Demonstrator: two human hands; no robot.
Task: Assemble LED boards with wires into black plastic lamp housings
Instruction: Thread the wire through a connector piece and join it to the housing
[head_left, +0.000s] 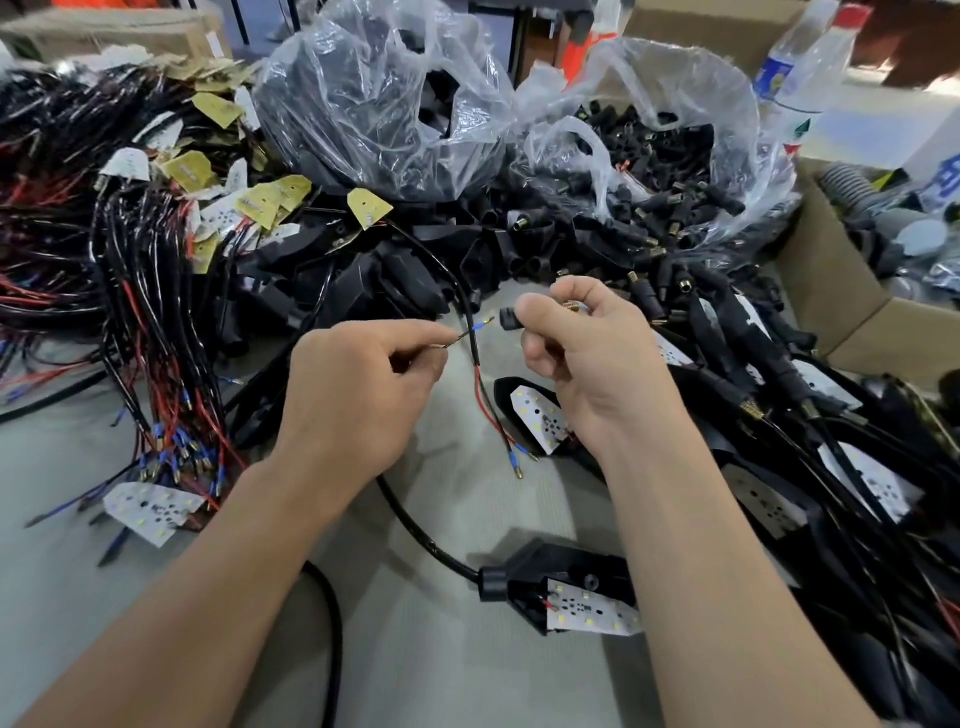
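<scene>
My left hand pinches a thin wire whose blue-sleeved tip points right, just short of a small black plastic stem part. My right hand grips that part, and a brass thread shows between its fingers. The wire runs from a black cable that ends in a black lamp housing with a white LED board set in it, lying near the table's front edge. Another black cable with red and black leads hangs between my hands. A second housing with an LED board lies under my right wrist.
A tangle of wired LED boards fills the left side. Loose black housings lie in a heap behind my hands. Two clear bags of black parts stand at the back, finished lamps pile up at the right, and a cardboard box sits beyond them.
</scene>
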